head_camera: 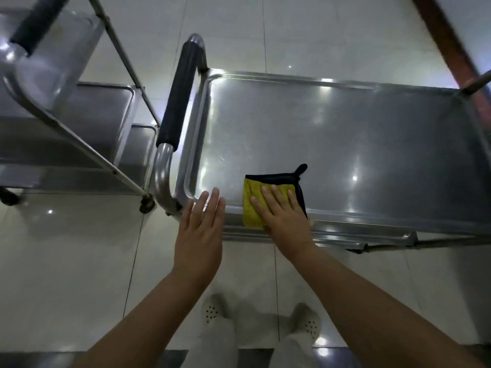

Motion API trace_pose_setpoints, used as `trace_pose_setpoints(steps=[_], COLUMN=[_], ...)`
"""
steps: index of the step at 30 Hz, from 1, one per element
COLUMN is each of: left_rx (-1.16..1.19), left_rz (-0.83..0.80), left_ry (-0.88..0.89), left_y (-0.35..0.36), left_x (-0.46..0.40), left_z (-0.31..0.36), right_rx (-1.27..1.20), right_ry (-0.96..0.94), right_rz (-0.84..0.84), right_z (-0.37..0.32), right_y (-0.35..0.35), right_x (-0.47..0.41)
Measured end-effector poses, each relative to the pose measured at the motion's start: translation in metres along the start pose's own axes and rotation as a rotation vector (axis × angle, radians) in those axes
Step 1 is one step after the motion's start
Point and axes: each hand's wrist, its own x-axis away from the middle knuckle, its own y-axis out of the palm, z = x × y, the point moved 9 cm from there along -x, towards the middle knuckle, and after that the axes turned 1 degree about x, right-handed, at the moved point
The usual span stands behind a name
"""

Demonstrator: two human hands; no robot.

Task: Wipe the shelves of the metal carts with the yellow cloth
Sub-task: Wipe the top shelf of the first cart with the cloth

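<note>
Nearest the camera, two pale perforated shoes (212,310) stand on the glossy tiled floor (66,261), with both bare forearms reaching forward above them. The left hand (199,235) is flat with its fingers straight and close together, fingertips over the near left corner of the cart's rim, gripping nothing; whether it touches the rim cannot be told. Just beside it, the right hand (281,216) lies palm down on the yellow cloth (251,205), fingers straight and slightly spread, pressing it flat. The cloth, edged in black with a small black loop at its far corner, sits at the near edge of the top shelf (345,134) of the closer metal cart, partly hanging over the rim. Left of the shelf rises that cart's handle (180,99), a curved steel tube with a dark grip. Further left stands a second metal cart (79,120), its tiered shelves and slanted frame close beside the handle, a castor on the floor. At the far right, a reddish-brown strip (449,41) runs diagonally across the floor
</note>
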Motion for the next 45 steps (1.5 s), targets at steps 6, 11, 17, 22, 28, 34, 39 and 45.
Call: trace_pose_setpoints(steps=[6, 11, 17, 22, 28, 34, 39, 45], left_rx=[0.044, 0.045, 0.076, 0.067, 0.052, 0.061, 0.071, 0.102], left_rz=[-0.019, -0.097, -0.103, -0.125, -0.175, -0.223, -0.196, -0.374], left_ry=[0.034, 0.067, 0.129, 0.201, 0.285, 0.321, 0.376, 0.362], left_y=[0.019, 0.041, 0.049, 0.055, 0.071, 0.077, 0.077, 0.082], left_x=[-0.013, -0.029, -0.060, -0.079, -0.102, -0.131, -0.169, -0.233], left_z=[0.094, 0.189, 0.310, 0.384, 0.440, 0.475, 0.498, 0.506], right_rx=[0.010, -0.001, -0.035, -0.052, -0.098, -0.170, -0.231, -0.280], right_ry=[0.031, 0.065, 0.134, 0.224, 0.293, 0.343, 0.365, 0.479], right_rz=[0.036, 0.000, -0.044, -0.106, -0.125, -0.135, -0.221, -0.446], right_z=[0.084, 0.165, 0.267, 0.343, 0.409, 0.454, 0.471, 0.478], right_y=[0.007, 0.012, 0.016, 0.019, 0.023, 0.018, 0.018, 0.024], right_x=[0.051, 0.102, 0.159, 0.201, 0.243, 0.273, 0.283, 0.277])
